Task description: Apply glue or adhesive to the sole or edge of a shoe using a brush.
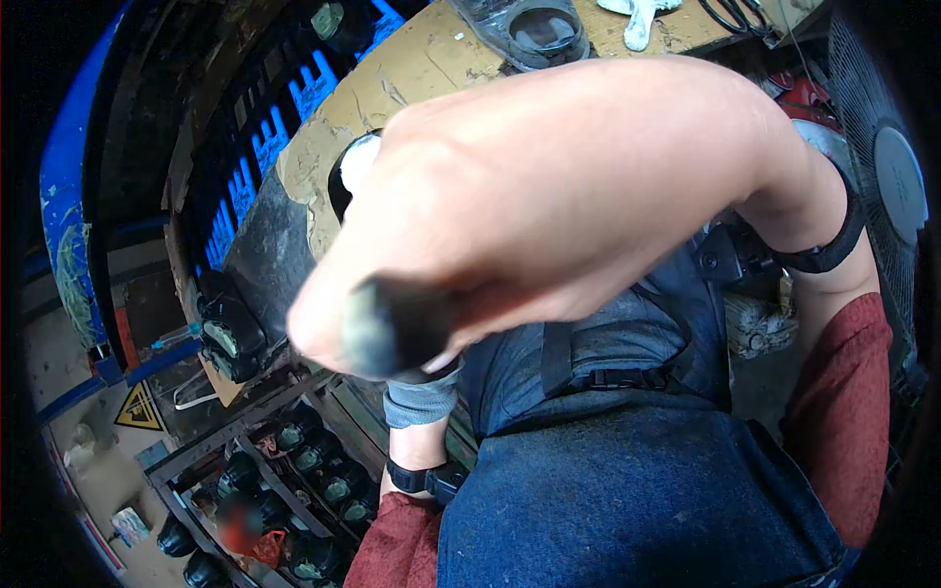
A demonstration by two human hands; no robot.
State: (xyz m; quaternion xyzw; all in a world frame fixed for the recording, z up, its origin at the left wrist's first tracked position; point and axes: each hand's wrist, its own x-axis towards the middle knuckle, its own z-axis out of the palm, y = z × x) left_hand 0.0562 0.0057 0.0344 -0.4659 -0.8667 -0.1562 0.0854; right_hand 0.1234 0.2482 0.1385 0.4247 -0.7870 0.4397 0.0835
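My right forearm spans the view from the right, crossing close in front of me. My right hand (pixel 368 250) is at the left end, closed and blurred, its fingers mostly out of sight. At its lower edge is a dark blurred thing with a pale end (pixel 368 328), whose kind I cannot make out. My left arm rises from below, with a grey cuff (pixel 420 400) at the wrist; the left hand itself is hidden behind the right hand and the dark thing. Beyond the right hand, a white and black thing (pixel 359 165) partly shows on the bench.
The worn tan workbench (pixel 421 69) carries a dark shoe-like piece (pixel 534 34) and a white glove (pixel 639 22). A fan (pixel 887 176) stands at the right. At lower left, a rack (pixel 176 480) bears several black shoes (pixel 338 485); another black shoe (pixel 230 328) sits above it.
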